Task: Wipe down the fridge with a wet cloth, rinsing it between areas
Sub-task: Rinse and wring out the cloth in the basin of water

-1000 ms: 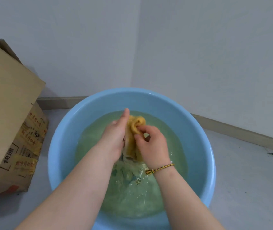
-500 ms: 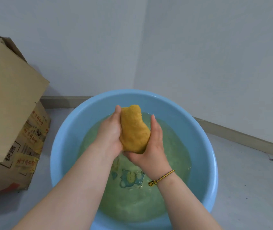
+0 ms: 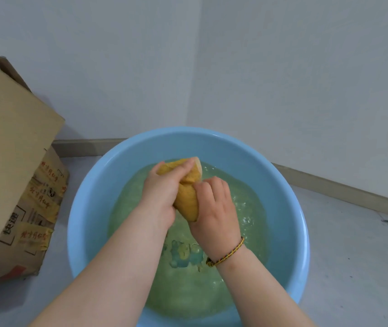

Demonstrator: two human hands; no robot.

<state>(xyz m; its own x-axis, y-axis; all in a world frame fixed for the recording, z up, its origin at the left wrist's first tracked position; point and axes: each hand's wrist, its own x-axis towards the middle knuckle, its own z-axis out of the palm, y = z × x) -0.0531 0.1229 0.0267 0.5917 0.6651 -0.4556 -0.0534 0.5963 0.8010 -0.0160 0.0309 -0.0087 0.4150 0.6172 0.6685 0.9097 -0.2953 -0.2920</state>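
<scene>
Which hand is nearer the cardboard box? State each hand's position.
Left. The left hand grips the yellow cloth on the side toward the cardboard box, which stands left of the blue basin; the right hand grips the cloth on the far side from it.

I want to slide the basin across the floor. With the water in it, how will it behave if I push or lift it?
Probably heavy: the basin holds water across most of its floor. If pushed quickly, the water would likely slosh toward the rim; it is rippling now. Being wide and low, the basin seems unlikely to tip.
</scene>
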